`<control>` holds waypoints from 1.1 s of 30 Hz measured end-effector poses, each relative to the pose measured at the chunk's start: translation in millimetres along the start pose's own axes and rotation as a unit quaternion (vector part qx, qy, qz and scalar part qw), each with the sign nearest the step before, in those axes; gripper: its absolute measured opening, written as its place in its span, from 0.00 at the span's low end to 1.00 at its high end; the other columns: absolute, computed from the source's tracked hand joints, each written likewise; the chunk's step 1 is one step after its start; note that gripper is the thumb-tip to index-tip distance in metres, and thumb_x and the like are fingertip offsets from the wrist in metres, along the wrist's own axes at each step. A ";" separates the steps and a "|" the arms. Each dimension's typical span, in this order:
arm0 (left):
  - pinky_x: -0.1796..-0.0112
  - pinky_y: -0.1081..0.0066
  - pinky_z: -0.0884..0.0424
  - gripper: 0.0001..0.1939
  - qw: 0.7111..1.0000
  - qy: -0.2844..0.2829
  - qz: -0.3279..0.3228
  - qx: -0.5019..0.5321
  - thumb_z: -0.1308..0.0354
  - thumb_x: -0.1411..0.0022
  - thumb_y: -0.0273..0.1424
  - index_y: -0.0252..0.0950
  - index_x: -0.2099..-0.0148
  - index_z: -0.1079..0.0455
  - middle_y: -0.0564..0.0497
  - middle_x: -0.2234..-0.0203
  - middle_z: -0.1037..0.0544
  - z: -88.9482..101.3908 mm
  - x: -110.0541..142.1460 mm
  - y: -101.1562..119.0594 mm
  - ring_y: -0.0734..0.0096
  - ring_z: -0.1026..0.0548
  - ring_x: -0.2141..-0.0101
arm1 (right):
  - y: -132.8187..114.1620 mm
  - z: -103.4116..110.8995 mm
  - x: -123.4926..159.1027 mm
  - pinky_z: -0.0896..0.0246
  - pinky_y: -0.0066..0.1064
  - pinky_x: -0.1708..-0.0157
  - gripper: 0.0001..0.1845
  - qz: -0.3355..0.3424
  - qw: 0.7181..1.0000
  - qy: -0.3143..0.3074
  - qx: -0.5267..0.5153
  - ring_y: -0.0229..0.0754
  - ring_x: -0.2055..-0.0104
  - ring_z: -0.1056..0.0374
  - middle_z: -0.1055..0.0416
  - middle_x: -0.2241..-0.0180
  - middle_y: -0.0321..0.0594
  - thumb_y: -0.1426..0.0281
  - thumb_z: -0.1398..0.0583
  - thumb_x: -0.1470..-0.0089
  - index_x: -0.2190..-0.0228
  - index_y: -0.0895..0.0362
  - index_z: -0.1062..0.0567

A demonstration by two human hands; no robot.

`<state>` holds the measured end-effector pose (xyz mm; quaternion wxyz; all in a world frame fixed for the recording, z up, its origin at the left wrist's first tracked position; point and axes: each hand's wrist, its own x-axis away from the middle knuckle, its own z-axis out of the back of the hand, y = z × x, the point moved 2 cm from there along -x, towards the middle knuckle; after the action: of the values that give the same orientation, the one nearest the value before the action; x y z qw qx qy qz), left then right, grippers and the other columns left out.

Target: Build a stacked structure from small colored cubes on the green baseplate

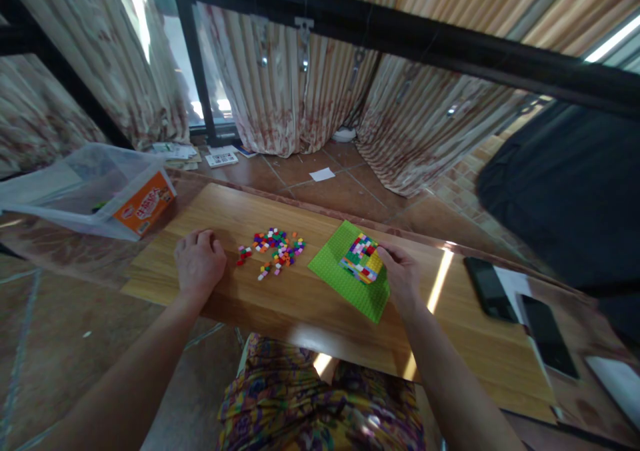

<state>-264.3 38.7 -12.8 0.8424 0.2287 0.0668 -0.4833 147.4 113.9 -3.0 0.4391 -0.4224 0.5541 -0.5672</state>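
A bright green studded baseplate [333,259] lies at an angle on the wooden board. On it stands a small multicoloured toy-brick build [361,258], roughly square, with stacked coloured layers on its near side. My right hand [404,274] is closed at the build's right edge, with thumb and fingertips against it; part of that edge is hidden. To the left, a loose pile of small coloured toy bricks [285,256] is spread over the wood. Beyond the pile's left side my left hand [201,261] rests on the board, fingers loosely bent, thumb apart, nothing visible in it.
The wooden board [280,311] spans a low stone-like ledge. A clear plastic box [90,221] with an orange label stands at the left. Two dark phones, one phone [490,290] and another phone [547,336], lie at the right. Curtains [310,98] hang behind.
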 end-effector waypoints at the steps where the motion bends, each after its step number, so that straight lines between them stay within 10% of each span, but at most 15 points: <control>1: 0.44 0.51 0.36 0.22 1.000 0.000 0.000 0.002 0.54 0.36 0.33 0.30 0.47 0.28 0.35 0.48 0.25 0.2 0.0 0.3 0.48 0.29 0.46 | -0.9 1.3 -0.3 0.31 0.37 0.66 0.22 0.003 1.000 -0.003 0.003 0.43 0.69 0.27 0.20 0.69 0.40 0.55 0.30 0.61 0.67 0.57 0.19; 9: 0.44 0.50 0.36 0.21 1.000 -0.004 0.015 0.004 0.54 0.35 0.32 0.30 0.47 0.28 0.35 0.47 0.26 0.2 0.9 1.2 0.48 0.30 0.46 | -44.9 6.9 11.9 0.34 0.33 0.68 0.18 0.126 0.979 0.134 0.086 0.43 0.67 0.27 0.21 0.71 0.41 0.55 0.36 0.49 0.68 0.58 0.18; 14: 0.46 0.51 0.35 0.20 1.000 0.002 0.007 0.000 0.55 0.35 0.32 0.31 0.48 0.27 0.36 0.49 0.25 -0.2 2.5 1.6 0.48 0.30 0.48 | -59.3 -52.5 37.1 0.31 0.36 0.61 0.13 0.205 0.962 -0.063 0.171 0.45 0.64 0.25 0.20 0.65 0.42 0.61 0.39 0.44 0.65 0.55 0.18; 19: 0.46 0.52 0.35 0.20 1.000 -0.001 0.013 0.007 0.54 0.35 0.32 0.32 0.48 0.27 0.37 0.49 0.25 0.0 3.1 1.4 0.48 0.30 0.48 | -50.4 -122.9 43.1 0.34 0.33 0.54 0.14 0.244 0.880 -0.216 0.345 0.44 0.58 0.25 0.20 0.61 0.44 0.73 0.44 0.41 0.63 0.55 0.18; 27: 0.45 0.51 0.36 0.19 1.000 -0.003 0.014 0.016 0.54 0.35 0.32 0.32 0.48 0.28 0.37 0.48 0.26 0.4 4.3 1.7 0.48 0.30 0.47 | -39.5 -178.5 26.8 0.34 0.32 0.58 0.16 0.137 0.759 -0.236 0.591 0.47 0.56 0.24 0.19 0.59 0.46 0.63 0.45 0.36 0.60 0.53 0.17; 33: 0.44 0.51 0.37 0.20 1.000 -0.006 0.017 0.021 0.54 0.35 0.31 0.32 0.47 0.28 0.37 0.48 0.25 0.1 4.1 1.5 0.49 0.30 0.47 | -29.5 -187.7 27.1 0.33 0.34 0.65 0.12 0.150 0.772 -0.207 0.581 0.49 0.61 0.23 0.19 0.66 0.49 0.69 0.42 0.43 0.66 0.54 0.17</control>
<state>-260.9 36.1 -13.7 0.8458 0.2445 0.0482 -0.4717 -41.8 136.0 20.8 0.7848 -0.1051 0.0707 -0.6066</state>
